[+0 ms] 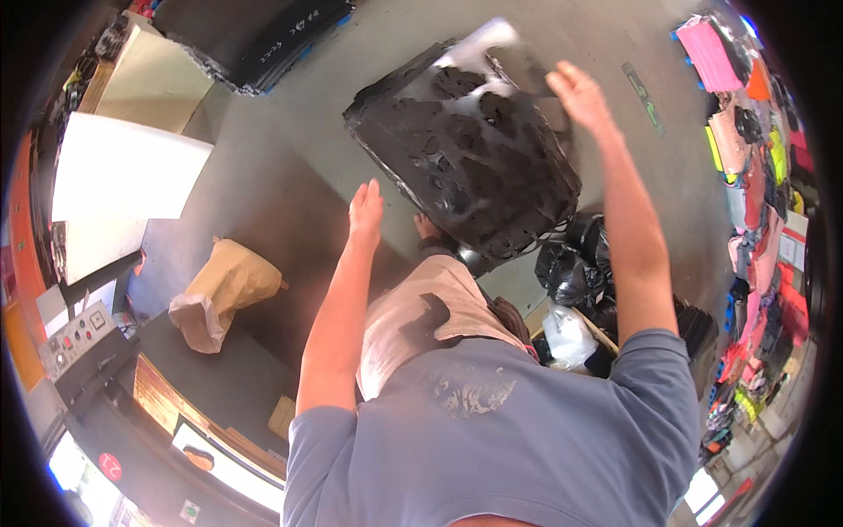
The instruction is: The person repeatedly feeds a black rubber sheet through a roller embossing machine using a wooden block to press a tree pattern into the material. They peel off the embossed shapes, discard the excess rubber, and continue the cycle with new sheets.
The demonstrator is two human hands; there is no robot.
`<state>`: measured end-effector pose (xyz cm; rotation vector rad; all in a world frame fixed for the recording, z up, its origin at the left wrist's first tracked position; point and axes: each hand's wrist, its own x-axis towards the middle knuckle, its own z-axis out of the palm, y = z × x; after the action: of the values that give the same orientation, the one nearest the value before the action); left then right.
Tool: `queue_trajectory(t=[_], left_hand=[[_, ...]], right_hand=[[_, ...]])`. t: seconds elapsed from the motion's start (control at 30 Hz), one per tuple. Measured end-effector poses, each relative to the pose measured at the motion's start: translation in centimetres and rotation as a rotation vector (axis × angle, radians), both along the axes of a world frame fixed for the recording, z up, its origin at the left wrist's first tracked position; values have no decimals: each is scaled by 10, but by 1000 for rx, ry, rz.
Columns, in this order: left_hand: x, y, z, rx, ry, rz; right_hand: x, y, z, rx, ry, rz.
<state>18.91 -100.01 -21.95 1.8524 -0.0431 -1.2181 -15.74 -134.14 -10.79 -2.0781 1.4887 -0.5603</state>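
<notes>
In front of me lies a stack of black sheets, with irregular cut-out shapes across its top and a ragged edge. A pale, glossy patch shows at its far end, partly smeared. My right hand hovers by the far right side of the stack, fingers stretched out and slightly blurred, holding nothing. Off the stack's near left side is my left hand, its fingers extended and nothing in them. Both hands appear apart from the stack, though the exact gap on the right is hard to judge.
A brown paper sack stands at left, near a control box and large white sheets. Another black stack lies far left. Black plastic bags sit beside my legs. Colourful piled material lines the right.
</notes>
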Motion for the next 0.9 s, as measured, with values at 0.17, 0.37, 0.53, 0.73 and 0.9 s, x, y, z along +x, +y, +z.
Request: queue_trajectory(t=[0.17, 0.37, 0.53, 0.73, 0.9], left_hand=[[31, 84, 2, 6, 74, -70], [92, 159, -5, 59, 94, 401], [180, 107, -25, 44, 108, 483], [310, -38, 4, -148, -76, -52], [418, -118, 60, -285, -195, -248]], right_hand=[[-3, 126, -102, 214, -23, 383], [-20, 245, -169, 800, 242, 335], [41, 222, -175, 713, 196, 305], [210, 115, -140, 745, 88, -110], [394, 31, -93, 413, 57, 277]])
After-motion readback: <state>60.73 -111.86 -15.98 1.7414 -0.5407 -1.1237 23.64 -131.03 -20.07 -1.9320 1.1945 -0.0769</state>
